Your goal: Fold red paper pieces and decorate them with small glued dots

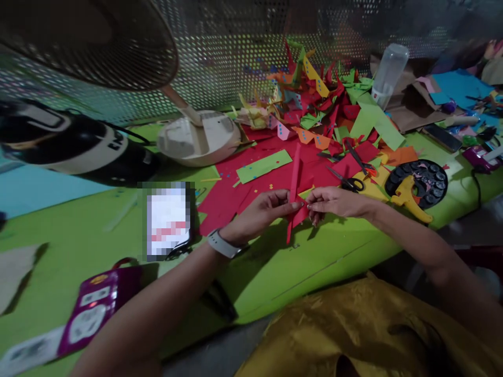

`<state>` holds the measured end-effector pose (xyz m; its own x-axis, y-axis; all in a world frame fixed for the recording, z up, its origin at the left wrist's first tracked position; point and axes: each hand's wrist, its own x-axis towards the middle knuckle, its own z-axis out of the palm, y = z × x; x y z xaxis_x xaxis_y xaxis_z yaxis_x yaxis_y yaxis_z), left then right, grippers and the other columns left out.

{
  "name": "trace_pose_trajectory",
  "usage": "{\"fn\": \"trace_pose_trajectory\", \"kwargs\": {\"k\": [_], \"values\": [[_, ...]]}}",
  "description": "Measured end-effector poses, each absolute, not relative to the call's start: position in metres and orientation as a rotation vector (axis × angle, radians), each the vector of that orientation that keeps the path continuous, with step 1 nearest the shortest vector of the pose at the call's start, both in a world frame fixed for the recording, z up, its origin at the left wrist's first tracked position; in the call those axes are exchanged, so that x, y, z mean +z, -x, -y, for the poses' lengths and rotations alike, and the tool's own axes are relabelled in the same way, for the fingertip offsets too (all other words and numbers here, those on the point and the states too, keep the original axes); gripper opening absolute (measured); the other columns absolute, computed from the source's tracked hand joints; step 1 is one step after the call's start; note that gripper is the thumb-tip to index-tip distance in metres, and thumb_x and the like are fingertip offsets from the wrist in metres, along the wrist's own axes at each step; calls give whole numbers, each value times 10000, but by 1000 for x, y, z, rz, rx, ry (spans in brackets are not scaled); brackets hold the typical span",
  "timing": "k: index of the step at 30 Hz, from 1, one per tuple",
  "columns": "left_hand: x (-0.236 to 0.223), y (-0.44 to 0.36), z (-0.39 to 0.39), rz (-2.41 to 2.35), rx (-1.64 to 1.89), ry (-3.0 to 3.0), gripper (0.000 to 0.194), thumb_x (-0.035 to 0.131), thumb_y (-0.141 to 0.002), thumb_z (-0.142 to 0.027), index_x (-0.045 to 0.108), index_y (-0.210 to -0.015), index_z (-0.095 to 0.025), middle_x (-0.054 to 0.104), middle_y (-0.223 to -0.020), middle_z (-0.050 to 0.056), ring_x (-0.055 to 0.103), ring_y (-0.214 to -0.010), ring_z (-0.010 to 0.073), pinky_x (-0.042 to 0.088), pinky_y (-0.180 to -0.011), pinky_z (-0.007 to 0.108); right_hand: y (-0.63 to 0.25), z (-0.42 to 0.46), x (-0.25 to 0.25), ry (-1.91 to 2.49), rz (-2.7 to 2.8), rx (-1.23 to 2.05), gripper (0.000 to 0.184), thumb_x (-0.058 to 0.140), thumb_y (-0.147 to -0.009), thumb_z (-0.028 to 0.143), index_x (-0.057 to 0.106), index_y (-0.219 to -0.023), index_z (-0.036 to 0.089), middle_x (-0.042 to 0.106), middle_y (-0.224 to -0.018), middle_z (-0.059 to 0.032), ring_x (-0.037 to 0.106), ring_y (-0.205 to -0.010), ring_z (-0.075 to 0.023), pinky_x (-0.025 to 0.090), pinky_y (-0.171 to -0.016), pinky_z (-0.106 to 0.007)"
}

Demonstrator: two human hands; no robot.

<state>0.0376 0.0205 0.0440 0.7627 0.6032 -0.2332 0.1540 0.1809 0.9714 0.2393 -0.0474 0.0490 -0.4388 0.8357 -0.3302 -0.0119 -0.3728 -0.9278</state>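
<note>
Between my two hands is a piece of folded red paper [295, 175], a long narrow strip standing up with a wider flap low on its right side. My left hand [271, 207], with a pale watch band at the wrist, pinches the strip near its lower part. The fingertips of my right hand [328, 203] are closed on the flap's edge. Under and behind them lie red paper sheets [228, 201] and a light green paper strip [264, 166]. Black-handled scissors [351, 183] rest just beyond my right hand.
Folded coloured paper pieces [314, 104] are heaped at the back. A round black tray [416, 183] and a yellow tool [412, 201] sit to the right. A fan [198, 139], black bottle [78, 141], blurred-out phone-like item [168, 220] and purple power strip [100, 298] stand or lie left.
</note>
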Motion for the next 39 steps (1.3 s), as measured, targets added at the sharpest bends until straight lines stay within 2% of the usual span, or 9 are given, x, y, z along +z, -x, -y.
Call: {"fn": "trace_pose_trajectory", "kwargs": {"k": [3, 6, 9, 12, 18, 21, 28, 35, 39], "values": [[48, -37, -22, -683, 338, -1394, 310, 861, -687, -416, 688, -711, -159, 624, -647, -20, 520, -595, 102, 451, -607, 231, -243, 47, 59, 1241, 1251, 1852, 162, 526, -911, 19, 606, -852, 147, 688, -729, 26, 660, -606, -58, 495, -594, -166], [49, -36, -21, -693, 308, -1405, 308, 854, -692, -416, 689, -725, -158, 628, -664, -19, 528, -610, 106, 446, -610, 234, -247, 47, 64, 1297, 1194, 1709, 53, 649, -877, 107, 627, -853, 149, 710, -762, 16, 661, -583, -58, 442, -513, -149], [49, -37, -17, -684, 275, -1419, 315, 849, -695, -420, 684, -720, -153, 626, -665, -18, 531, -622, 110, 440, -620, 239, -249, 48, 61, 1280, 1144, 1549, 162, 749, -832, 209, 607, -776, 155, 692, -699, 26, 639, -538, -63, 472, -518, -163], [47, -43, -14, -675, 246, -1405, 318, 847, -696, -424, 686, -735, -153, 641, -684, -13, 544, -635, 114, 446, -637, 246, -250, 49, 54, 1272, 1144, 1491, 267, 756, -831, 261, 554, -684, 164, 663, -628, 34, 621, -505, -66, 504, -526, -181], [40, -59, -8, -709, 349, -1316, 419, 843, -706, -505, 744, -909, -152, 722, -800, 25, 597, -675, 122, 476, -648, 235, -249, 55, 45, 1310, 1121, 1366, 328, 785, -801, 348, 545, -661, 173, 606, -586, 59, 580, -470, -64, 495, -462, -182], [39, -64, -5, -701, 373, -1302, 428, 852, -687, -534, 744, -837, -148, 719, -747, 27, 592, -632, 118, 477, -613, 228, -248, 59, 44, 1328, 1089, 1371, 329, 801, -777, 365, 564, -660, 170, 597, -559, 61, 561, -444, -62, 494, -445, -184], [45, -64, -1, -705, 340, -1301, 373, 854, -690, -504, 730, -779, -164, 726, -743, 34, 638, -666, 145, 530, -669, 257, -251, 65, 44, 1243, 1071, 1527, 327, 818, -737, 404, 597, -678, 171, 647, -599, 43, 596, -496, -75, 533, -486, -192], [41, -63, 1, -752, 320, -1282, 379, 839, -688, -505, 692, -734, -159, 678, -680, 6, 537, -577, 101, 444, -564, 212, -250, 68, 44, 1361, 1168, 1467, 282, 710, -835, 310, 527, -658, 190, 629, -619, 55, 596, -469, -73, 467, -463, -187], [41, -62, 2, -760, 313, -1299, 390, 831, -689, -524, 703, -740, -159, 676, -684, 16, 546, -596, 116, 460, -589, 230, -249, 69, 43, 1386, 1185, 1459, 324, 744, -803, 394, 530, -663, 194, 616, -617, 56, 581, -463, -78, 477, -470, -206]]}}
